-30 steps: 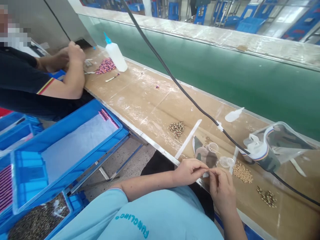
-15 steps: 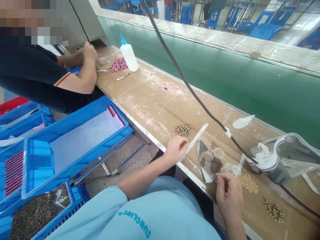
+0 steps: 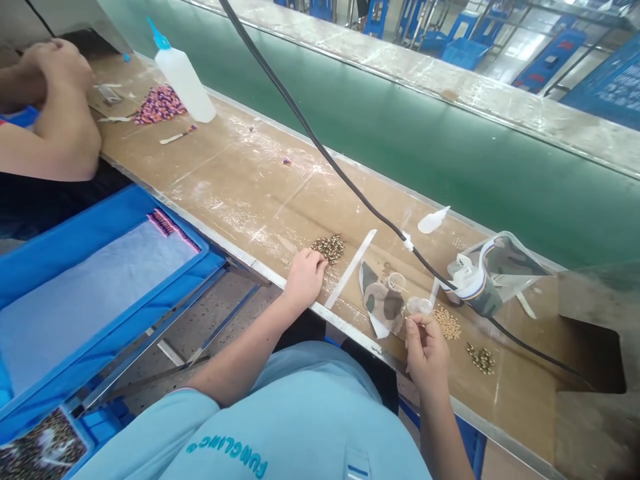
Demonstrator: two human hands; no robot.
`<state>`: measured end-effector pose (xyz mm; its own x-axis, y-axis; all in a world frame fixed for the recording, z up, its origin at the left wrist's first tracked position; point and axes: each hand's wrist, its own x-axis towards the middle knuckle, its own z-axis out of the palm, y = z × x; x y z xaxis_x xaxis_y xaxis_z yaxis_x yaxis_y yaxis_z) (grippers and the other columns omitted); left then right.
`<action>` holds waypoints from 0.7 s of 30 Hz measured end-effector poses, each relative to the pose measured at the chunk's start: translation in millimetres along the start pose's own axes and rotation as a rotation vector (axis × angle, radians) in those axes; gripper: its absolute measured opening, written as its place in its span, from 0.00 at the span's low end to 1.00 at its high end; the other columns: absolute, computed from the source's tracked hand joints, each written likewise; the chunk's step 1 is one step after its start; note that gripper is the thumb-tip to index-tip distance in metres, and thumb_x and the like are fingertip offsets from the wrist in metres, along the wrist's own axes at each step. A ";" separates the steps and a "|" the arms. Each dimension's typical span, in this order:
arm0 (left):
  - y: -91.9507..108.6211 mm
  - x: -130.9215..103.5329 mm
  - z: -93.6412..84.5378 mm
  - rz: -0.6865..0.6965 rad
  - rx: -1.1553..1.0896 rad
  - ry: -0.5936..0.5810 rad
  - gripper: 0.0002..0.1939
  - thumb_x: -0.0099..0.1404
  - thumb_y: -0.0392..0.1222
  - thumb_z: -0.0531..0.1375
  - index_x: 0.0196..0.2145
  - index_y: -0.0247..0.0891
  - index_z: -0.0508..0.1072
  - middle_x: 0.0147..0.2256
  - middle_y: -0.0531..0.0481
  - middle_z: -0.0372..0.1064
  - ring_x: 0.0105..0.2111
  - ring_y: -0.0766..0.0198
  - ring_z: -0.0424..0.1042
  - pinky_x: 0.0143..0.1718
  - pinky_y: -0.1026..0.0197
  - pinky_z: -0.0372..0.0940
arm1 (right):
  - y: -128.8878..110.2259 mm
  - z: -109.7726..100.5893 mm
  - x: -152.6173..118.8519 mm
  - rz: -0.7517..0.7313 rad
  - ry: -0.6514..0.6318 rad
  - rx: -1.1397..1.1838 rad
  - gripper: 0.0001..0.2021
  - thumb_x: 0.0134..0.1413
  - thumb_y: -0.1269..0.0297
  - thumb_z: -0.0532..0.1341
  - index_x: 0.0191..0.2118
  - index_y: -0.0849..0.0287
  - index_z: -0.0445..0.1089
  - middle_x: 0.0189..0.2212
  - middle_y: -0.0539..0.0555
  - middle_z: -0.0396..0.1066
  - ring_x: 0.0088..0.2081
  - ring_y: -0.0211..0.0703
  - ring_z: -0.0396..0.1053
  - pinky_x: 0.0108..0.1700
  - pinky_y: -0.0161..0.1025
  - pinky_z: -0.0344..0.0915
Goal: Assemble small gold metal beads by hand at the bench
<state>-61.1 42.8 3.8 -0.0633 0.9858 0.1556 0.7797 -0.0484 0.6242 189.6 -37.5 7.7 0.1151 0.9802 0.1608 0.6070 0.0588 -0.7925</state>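
The right hand [image 3: 425, 347] is pinched shut on something thin and pale, too small to name, held just off the surface [image 3: 250, 187] edge; a loose pinch could drop it to the floor. The left hand [image 3: 305, 277], fingers curled together, rests at the bead pile [image 3: 328, 247]; a careless sweep could scatter these small, round, brassy beads over the edge. Beyond them, the black cable [image 3: 350, 183] could snag.

bead pile [image 3: 328, 247] lies on the table [image 3: 240, 187], left of the strip [image 3: 350, 269], cups [image 3: 419, 305] right
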 end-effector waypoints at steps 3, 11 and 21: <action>-3.3 -3.0 -0.2 -0.004 -0.001 -0.003 0.05 0.60 0.32 0.53 0.29 0.38 0.66 0.32 0.46 0.67 0.37 0.56 0.67 0.42 0.52 0.64 | -0.1 -4.9 2.3 -0.091 0.039 -0.103 0.11 0.60 0.57 0.52 0.32 0.57 0.64 0.26 0.50 0.65 0.28 0.38 0.63 0.31 0.36 0.59; -10.1 -13.6 -4.0 0.085 -0.013 0.010 0.05 0.61 0.33 0.53 0.31 0.38 0.67 0.33 0.46 0.68 0.38 0.57 0.67 0.42 0.54 0.64 | 3.8 -41.0 21.4 -0.296 0.075 -0.594 0.15 0.63 0.56 0.47 0.33 0.57 0.65 0.30 0.54 0.68 0.30 0.40 0.65 0.26 0.34 0.56; -12.3 -18.1 -1.7 0.062 -0.171 0.145 0.05 0.63 0.37 0.53 0.31 0.39 0.67 0.31 0.49 0.69 0.34 0.62 0.68 0.37 0.60 0.65 | -4.1 -52.6 41.5 -0.559 -0.038 -0.915 0.17 0.66 0.61 0.45 0.31 0.60 0.66 0.29 0.53 0.69 0.23 0.32 0.62 0.22 0.32 0.48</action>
<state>-70.6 25.3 -5.4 -0.1169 0.9473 0.2984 0.6688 -0.1470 0.7288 233.2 -6.9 48.5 -0.3768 0.8643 0.3333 0.9263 0.3527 0.1326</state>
